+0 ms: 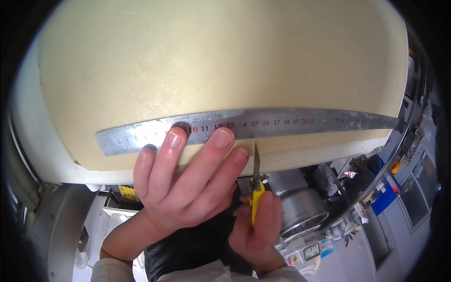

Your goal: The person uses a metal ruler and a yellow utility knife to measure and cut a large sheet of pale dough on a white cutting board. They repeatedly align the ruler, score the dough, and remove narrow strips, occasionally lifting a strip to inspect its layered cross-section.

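Observation:
A long steel ruler (275, 121) lies flat across a pale yellow sheet (229, 63), near the sheet's lower edge. The fingertips of my left hand (190, 179) rest spread on the ruler and along its lower edge, with the palm below the board's edge. My right hand (257, 225) is closed around the yellow handle of a utility knife (257, 190). Its blade is extended and points up, the tip just below the ruler's lower edge and to the right of my left fingers. Whether the tip touches the sheet cannot be told.
A white border (317, 151) shows along the sheet's lower edge. Below right are a stainless steel pot (304, 209) and a white device with a small panel (308, 252). A metal surface (67, 218) stands at lower left, near a yellow patterned item (129, 193). Various packets lie at right.

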Demonstrator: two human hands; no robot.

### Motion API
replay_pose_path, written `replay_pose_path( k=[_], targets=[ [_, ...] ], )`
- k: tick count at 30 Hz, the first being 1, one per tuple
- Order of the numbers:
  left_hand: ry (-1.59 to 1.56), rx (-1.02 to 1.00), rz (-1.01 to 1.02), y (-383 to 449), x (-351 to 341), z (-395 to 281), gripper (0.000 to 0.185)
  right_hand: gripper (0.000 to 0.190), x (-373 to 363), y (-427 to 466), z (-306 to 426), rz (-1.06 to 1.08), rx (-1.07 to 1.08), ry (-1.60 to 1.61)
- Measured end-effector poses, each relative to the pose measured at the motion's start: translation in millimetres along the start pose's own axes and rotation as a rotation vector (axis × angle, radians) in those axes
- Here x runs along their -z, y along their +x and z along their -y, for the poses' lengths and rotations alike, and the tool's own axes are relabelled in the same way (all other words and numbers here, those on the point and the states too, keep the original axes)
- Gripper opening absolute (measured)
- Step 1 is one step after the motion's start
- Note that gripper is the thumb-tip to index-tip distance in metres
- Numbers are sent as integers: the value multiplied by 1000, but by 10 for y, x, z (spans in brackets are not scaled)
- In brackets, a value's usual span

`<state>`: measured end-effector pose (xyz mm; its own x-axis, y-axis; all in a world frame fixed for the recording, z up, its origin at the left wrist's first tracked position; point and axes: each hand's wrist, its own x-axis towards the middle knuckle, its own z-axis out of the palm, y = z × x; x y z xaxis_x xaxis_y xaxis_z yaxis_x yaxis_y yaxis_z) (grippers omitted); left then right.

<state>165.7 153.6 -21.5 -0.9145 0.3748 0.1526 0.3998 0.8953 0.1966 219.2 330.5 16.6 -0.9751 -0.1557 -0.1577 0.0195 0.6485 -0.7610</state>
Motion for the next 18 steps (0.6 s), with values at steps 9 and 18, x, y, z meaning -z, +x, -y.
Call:
replay_pose_path(
  k=[9, 18],
  targets=[
    [43, -17, -69, -12, -105, -12, 43, 79, -53, -15, 59, 39, -15, -92],
    [35, -28, -44, -21, -80, 7, 48, 77, -110, -97, 99, -58, -88, 5]
  ],
)
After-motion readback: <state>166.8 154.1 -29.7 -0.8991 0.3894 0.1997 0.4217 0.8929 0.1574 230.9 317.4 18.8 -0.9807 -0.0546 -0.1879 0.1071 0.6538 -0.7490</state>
